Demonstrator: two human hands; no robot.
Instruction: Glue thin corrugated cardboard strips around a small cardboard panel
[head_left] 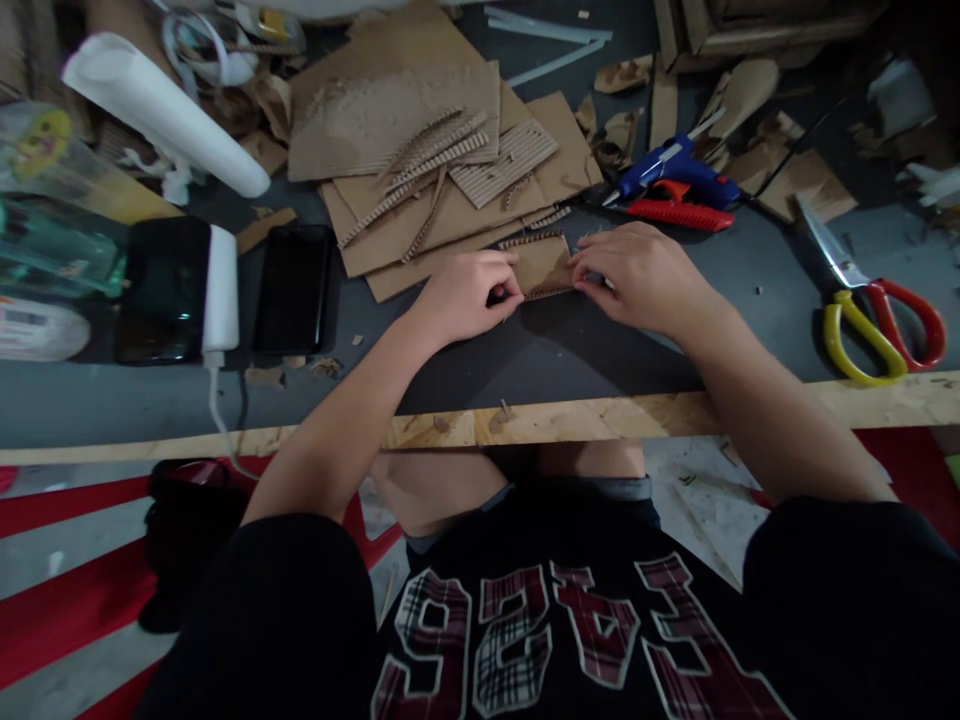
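Observation:
A small rectangular piece of cardboard (543, 266) with corrugated strips along its edges lies on the grey table between my hands. My left hand (474, 292) pinches its left end, thumb and fingers closed. At the opposite end, my right hand (637, 275) holds the right edge between thumb and fingertips. Behind it is a stack of flat cardboard sheets (397, 125) with loose corrugated strips on top. A blue glue gun (660, 170) and a red-handled tool (679, 213), probably a cutter, lie behind my right hand.
Scissors (862, 300) with red and yellow handles lie at the right near the wooden table edge (555, 420). To the left are a black phone (293, 288), a white power bank (221, 290) with a cable, and a white roll (165, 115). Cardboard scraps lie around.

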